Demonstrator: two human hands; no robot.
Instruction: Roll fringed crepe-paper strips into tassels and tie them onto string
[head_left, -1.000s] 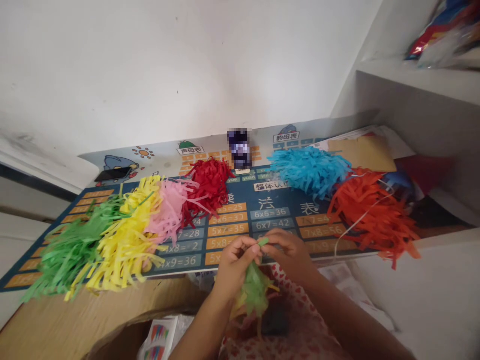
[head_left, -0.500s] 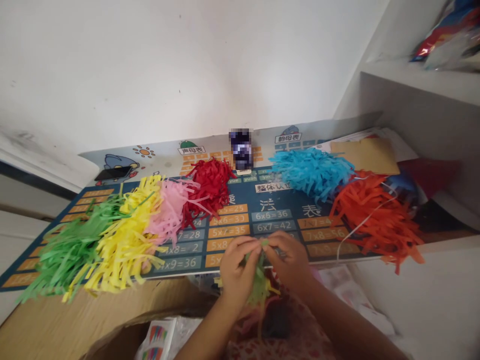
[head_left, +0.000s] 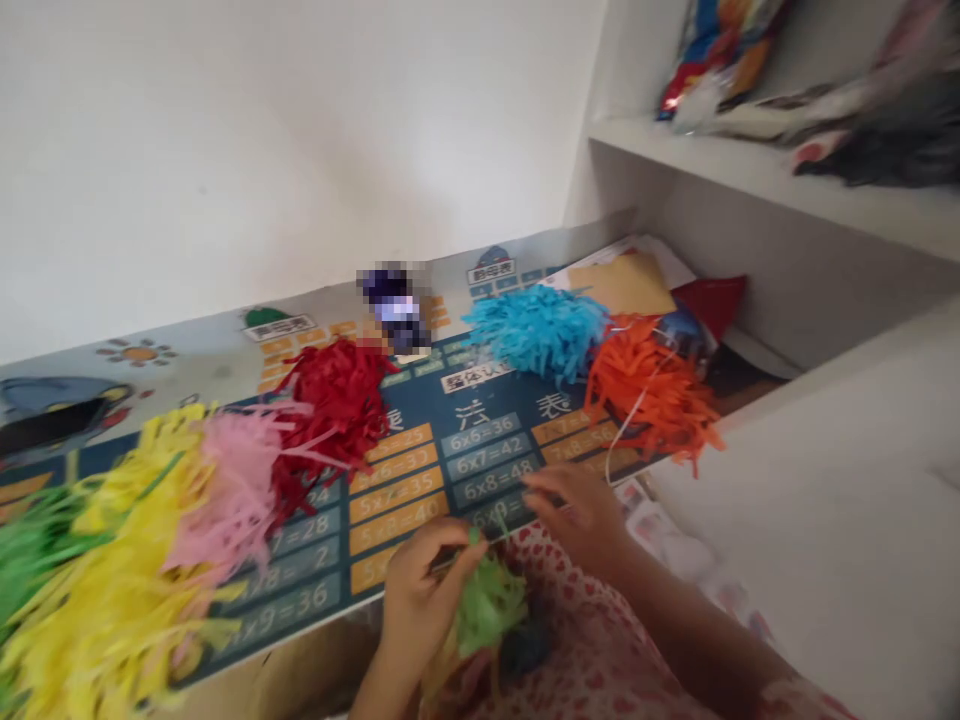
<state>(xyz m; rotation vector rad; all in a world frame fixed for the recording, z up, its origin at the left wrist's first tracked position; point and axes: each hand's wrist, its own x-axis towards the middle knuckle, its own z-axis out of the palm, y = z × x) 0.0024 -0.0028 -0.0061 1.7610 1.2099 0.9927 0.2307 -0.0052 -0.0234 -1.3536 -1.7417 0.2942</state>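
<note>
My left hand [head_left: 424, 590] is closed at the table's front edge, pinching the top of a light green paper tassel [head_left: 491, 605] between thumb and fingers. The tassel's fringe hangs down over my lap. To its right, my right hand [head_left: 581, 515] is apart from the tassel, fingers loosely stretched and slightly spread. A thin pale strand shows between the two hands; whether my right fingers touch it is blurred. Just beyond them lies the printed table mat [head_left: 484, 455].
Yellow [head_left: 112, 570], pink [head_left: 232, 490] and red fringe bundles [head_left: 337, 410] lie left, with green fringe [head_left: 37, 540] at the edge. Blue [head_left: 540, 330] and orange bundles [head_left: 649, 390] lie right. A phone [head_left: 397, 310] stands behind. A white shelf [head_left: 750, 170] rises right.
My right hand has moved away from the tassel, which both hands were pinching together. My left hand keeps hold of it, lower now. The view has turned right.
</note>
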